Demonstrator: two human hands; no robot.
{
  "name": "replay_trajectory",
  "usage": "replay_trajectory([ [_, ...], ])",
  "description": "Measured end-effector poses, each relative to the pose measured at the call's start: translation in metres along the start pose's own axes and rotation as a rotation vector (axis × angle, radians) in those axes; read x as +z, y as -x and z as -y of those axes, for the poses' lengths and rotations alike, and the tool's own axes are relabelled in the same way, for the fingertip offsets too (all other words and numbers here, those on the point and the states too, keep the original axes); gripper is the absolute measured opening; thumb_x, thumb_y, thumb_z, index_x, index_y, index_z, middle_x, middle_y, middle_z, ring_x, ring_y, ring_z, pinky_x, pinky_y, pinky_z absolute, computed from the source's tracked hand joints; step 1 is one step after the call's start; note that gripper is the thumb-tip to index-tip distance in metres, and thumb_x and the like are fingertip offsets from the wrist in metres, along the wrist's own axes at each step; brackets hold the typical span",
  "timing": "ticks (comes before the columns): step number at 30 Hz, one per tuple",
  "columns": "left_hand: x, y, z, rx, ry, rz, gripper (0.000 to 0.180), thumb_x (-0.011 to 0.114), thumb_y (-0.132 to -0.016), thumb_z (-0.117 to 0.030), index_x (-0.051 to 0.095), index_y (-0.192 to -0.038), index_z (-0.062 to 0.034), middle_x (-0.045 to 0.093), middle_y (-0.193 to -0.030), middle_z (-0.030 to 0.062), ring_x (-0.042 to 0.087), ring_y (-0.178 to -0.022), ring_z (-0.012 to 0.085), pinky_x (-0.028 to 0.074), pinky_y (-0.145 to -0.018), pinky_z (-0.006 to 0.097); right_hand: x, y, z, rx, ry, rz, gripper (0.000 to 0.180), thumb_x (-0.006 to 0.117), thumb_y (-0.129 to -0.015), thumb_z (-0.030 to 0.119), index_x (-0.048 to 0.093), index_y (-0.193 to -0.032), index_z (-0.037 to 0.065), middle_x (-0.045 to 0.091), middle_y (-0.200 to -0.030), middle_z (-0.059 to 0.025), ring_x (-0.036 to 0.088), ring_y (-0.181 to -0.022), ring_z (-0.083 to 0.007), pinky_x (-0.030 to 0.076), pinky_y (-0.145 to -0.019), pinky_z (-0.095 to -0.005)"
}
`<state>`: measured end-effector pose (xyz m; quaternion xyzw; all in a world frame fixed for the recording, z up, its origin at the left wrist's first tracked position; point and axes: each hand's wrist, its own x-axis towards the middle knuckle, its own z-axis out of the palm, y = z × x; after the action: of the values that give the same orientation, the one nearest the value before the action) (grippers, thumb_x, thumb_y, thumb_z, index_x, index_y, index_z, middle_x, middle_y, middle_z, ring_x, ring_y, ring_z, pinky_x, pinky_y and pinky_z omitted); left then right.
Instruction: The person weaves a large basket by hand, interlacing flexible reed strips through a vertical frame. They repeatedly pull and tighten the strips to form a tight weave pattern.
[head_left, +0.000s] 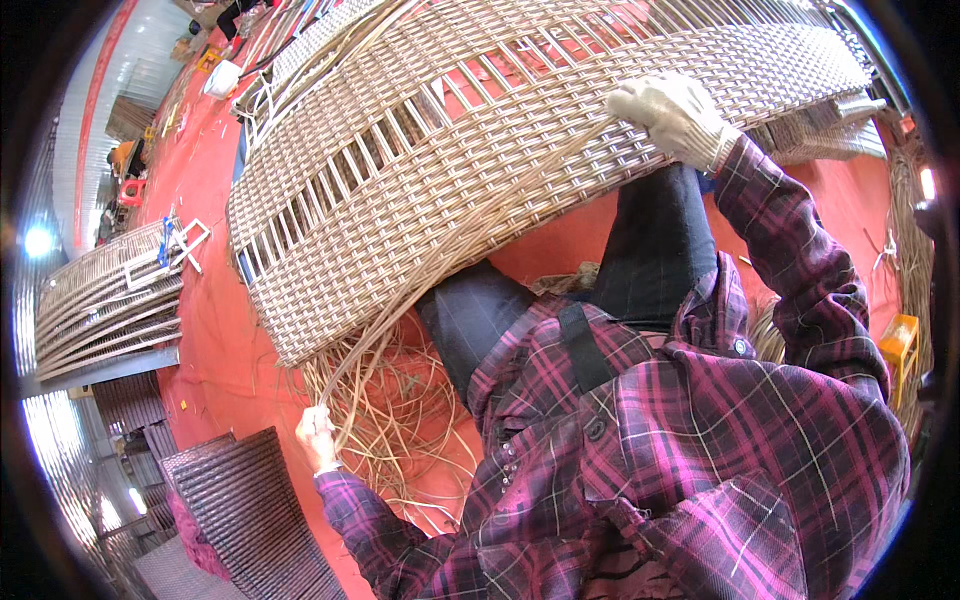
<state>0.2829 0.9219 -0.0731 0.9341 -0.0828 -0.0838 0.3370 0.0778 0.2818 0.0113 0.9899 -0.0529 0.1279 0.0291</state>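
Observation:
A large woven wicker panel in tan and brown slants across in front of my legs, with bands of open slats in its weave. A bundle of long tan wicker strands stretches over its near part. At the lower left my left hand is closed around the strands, beyond the panel's near corner. My right hand, in a pale knit glove, is curled over the panel's right part and pinches the strands' other end. Its fingertips are partly hidden.
Loose strands lie tangled on the red floor by my left leg. Curved woven panels are stacked at left, with dark ribbed panels below. A yellow stool-like object stands at right. Another person is far back.

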Motion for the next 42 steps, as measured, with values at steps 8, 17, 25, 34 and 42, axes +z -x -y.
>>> replay_trajectory([
  [8,0.030,-0.007,-0.067,0.363,-0.336,-0.274,0.034,0.052,-0.096,-0.018,0.063,-0.121,0.0025,0.062,-0.124,0.0205,0.057,-0.117,0.0340,0.042,-0.103,0.042,0.005,-0.038,0.077,-0.157,-0.134,-0.063,0.013,0.059,-0.078,0.009,0.062,-0.092,0.010,0.065,-0.078,-0.0116,0.068,-0.073,-0.0327,0.054,-0.060,-0.0437],
  [17,0.141,0.006,-0.267,0.686,0.207,0.342,0.017,0.061,-0.094,-0.009,0.065,-0.105,0.0034,0.068,-0.089,0.0130,0.065,-0.076,0.0279,0.052,-0.071,0.034,0.000,-0.060,0.166,-0.345,-0.181,-0.092,0.007,0.065,-0.073,0.015,0.068,-0.071,0.010,0.064,-0.062,-0.0099,0.069,-0.061,-0.0277,0.053,-0.053,-0.0385],
  [25,0.160,0.013,-0.266,0.104,1.029,0.707,0.017,0.066,-0.094,-0.014,0.068,-0.104,-0.0009,0.059,-0.071,-0.0011,0.045,-0.057,0.0027,0.030,-0.049,0.017,0.006,-0.054,0.141,-0.365,-0.227,-0.135,0.012,0.061,-0.077,0.017,0.067,-0.087,0.014,0.066,-0.075,-0.0045,0.068,-0.072,-0.0245,0.051,-0.063,-0.0382],
  [34,0.154,0.023,-0.273,0.061,1.009,0.446,0.014,0.069,-0.092,-0.015,0.069,-0.100,-0.0038,0.058,-0.070,-0.0014,0.052,-0.062,0.0063,0.039,-0.054,0.018,0.020,-0.033,0.097,0.331,-1.049,-0.245,0.059,0.076,-0.081,0.016,0.052,-0.134,0.006,0.065,-0.119,-0.0135,0.064,-0.104,-0.0230,0.050,-0.093,-0.0373],
  [42,0.169,0.028,-0.273,0.242,0.808,0.466,0.013,0.069,-0.092,-0.014,0.072,-0.101,-0.0037,0.058,-0.070,-0.0046,0.047,-0.060,0.0019,0.036,-0.054,0.017,0.007,-0.036,0.140,0.164,-2.201,0.084,0.037,0.064,-0.093,0.019,0.059,-0.123,-0.001,0.065,-0.110,-0.0062,0.057,-0.077,-0.0083,0.048,-0.072,-0.0222],
])
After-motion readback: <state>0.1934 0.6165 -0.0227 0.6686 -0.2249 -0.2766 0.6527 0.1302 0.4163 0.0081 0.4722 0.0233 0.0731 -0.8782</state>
